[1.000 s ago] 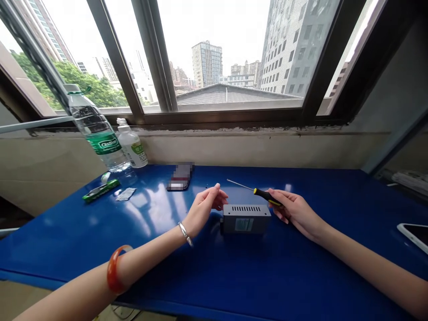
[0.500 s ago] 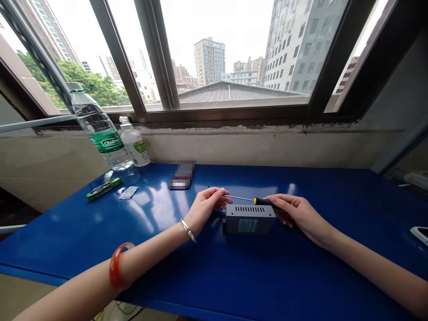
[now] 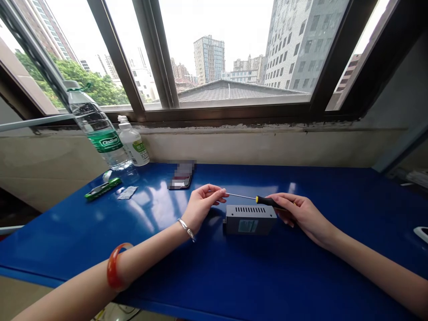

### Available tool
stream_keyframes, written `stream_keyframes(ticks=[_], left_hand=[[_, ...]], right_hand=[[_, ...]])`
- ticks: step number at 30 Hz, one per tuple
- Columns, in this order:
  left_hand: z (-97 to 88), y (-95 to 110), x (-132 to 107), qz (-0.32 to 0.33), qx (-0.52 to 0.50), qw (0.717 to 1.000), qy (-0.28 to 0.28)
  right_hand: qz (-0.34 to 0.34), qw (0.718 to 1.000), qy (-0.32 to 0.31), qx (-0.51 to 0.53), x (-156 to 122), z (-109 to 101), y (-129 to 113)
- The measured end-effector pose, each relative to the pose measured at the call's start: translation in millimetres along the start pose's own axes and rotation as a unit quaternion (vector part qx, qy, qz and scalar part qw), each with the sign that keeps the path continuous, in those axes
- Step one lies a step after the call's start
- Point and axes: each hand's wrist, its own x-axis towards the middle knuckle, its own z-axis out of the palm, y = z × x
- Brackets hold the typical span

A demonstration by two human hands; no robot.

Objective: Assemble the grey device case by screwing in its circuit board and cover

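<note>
My right hand [image 3: 299, 211] is closed around the black and yellow handle of a screwdriver [image 3: 267, 201], whose thin metal shaft points left. At the shaft's tip, the thumb and fingers of my left hand [image 3: 205, 203] are pinched together. Whatever lies between those fingertips is too small to make out. Below the screwdriver, a grey metal box [image 3: 230, 225] stands on the blue table [image 3: 200, 276]. Slots and small holes run along its top, a pale label is on its front, and a small part sticks out at its left end.
A phone-like object [image 3: 182, 178], partly blurred out, lies behind my left hand. To the left are a large water bottle [image 3: 107, 142], a white bottle [image 3: 135, 145], a green tool [image 3: 103, 189] and a small packet [image 3: 127, 192]. A white object [image 3: 421, 234] sits at the right edge.
My left hand has shifted slightly left and its fingers have drawn closer together at the screwdriver's tip. The screwdriver has moved slightly right. The box stays in place.
</note>
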Motion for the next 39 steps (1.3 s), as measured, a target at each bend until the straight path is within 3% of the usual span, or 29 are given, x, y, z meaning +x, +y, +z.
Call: stream_keyframes(ticks=[39], left_hand=[[0.1,1.4,-1.5,-0.004,0.002,0.999,-0.033]], right_hand=[[0.004,1.000,0.011,0.023,-1.9,1.9,-3.9]])
